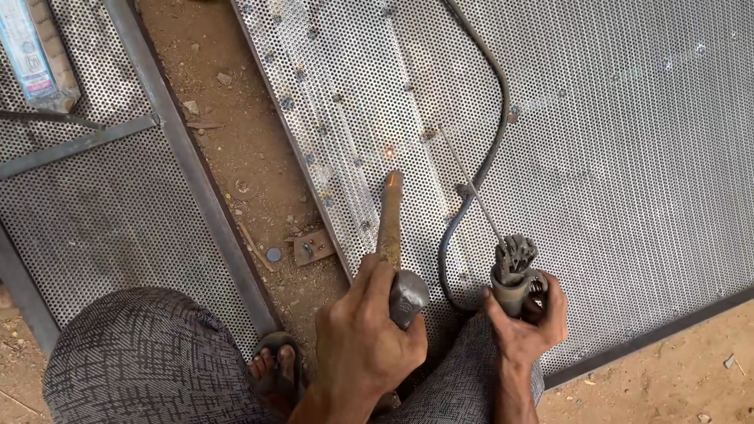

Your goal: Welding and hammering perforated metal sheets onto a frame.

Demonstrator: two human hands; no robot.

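Note:
My left hand [365,338] grips a hammer [408,297] close to its steel head. Its wooden handle [390,220] points away from me, the tip resting on a large perforated metal sheet [613,157]. A small orange glow [389,151] shows on the sheet just beyond that tip. My right hand [528,323] holds a welding electrode holder [514,275]. From it, a thin rod [471,184] slants up and to the left over the sheet. A black cable [491,133] curves across the sheet down to the holder.
A second perforated panel in a grey steel frame [196,180] lies at left. Between the panels is bare dirt with a small metal plate [312,247]. A packet [27,47] lies at top left. My foot in a sandal [275,369] and patterned trouser knee [149,361] are below.

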